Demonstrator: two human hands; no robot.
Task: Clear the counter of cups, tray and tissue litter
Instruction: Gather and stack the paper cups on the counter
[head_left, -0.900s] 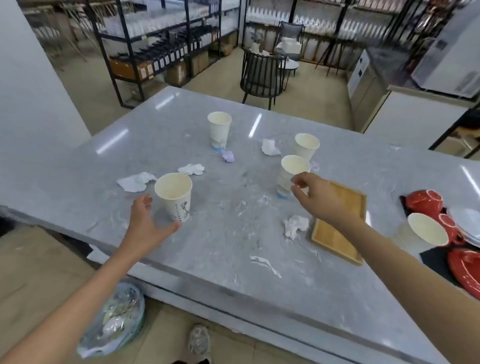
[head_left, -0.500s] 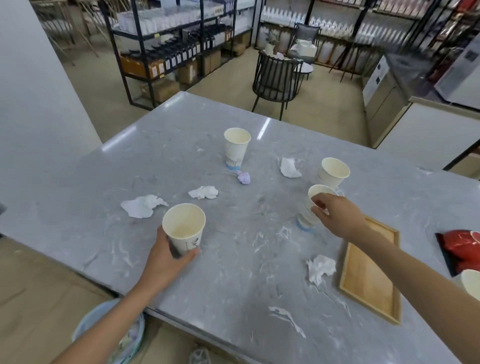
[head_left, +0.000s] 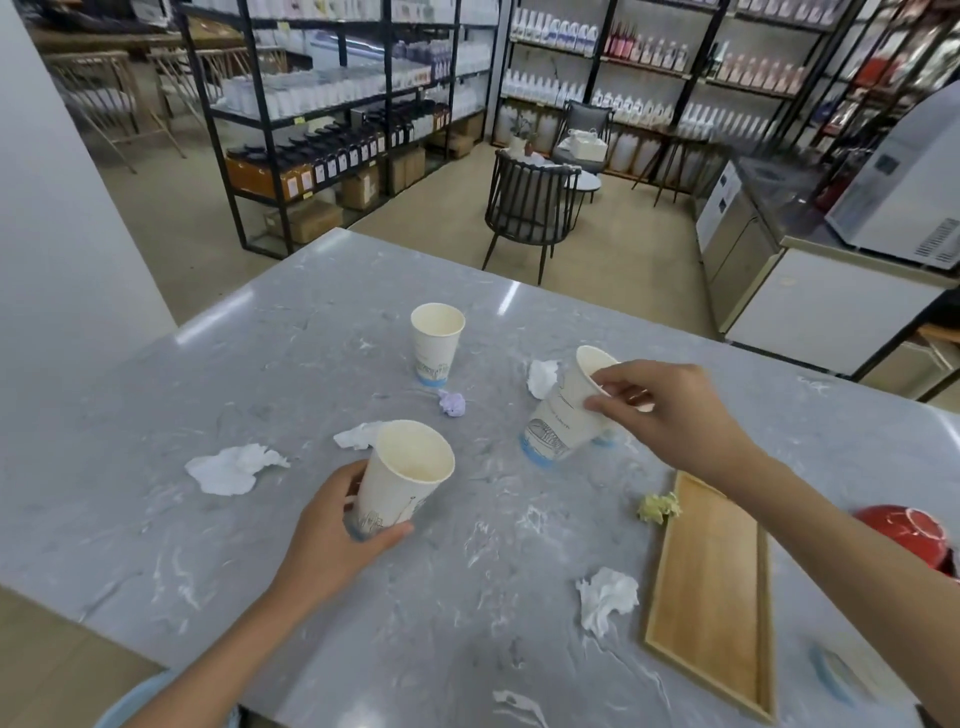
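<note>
Wooden tray (head_left: 709, 587) lies flat at the worktop (head_left: 156, 519) near edge; it serves as landmark. Just L of tray's near half: crumpled white tissue (head_left: 607, 598). At tray's far-L corner, touching or nearly so: small yellowish tissue wad (head_left: 658, 507). R of tray: red dish (head_left: 906, 530), partly cut off behind the R forearm.

Well L of tray: left hand (head_left: 332, 540), fingers wrapped round the lower part of a paper cup (head_left: 402, 478), thumb under its base; cup tilted, looks lifted off the worktop, inside empty. Further L of that: flat white tissue (head_left: 234, 467); another white tissue (head_left: 356, 435) peeks out behind the held cup.

Beyond tray's far end: right hand (head_left: 670, 410), fingers pinching the rim of a second paper cup (head_left: 566, 415), tilted, base at or just above the surface, can't tell which. Blue-line drawing on the cup walls; no legible text. A bit of another cup's blue base shows under this hand, mostly hidden.

Further out from tray: white tissue (head_left: 542, 376), purple wad (head_left: 453, 402), upright empty cup (head_left: 437, 343).

Past the worktop: dark chair (head_left: 530, 208), shelving (head_left: 337, 104) w/ bottles, labels too small to read.
</note>
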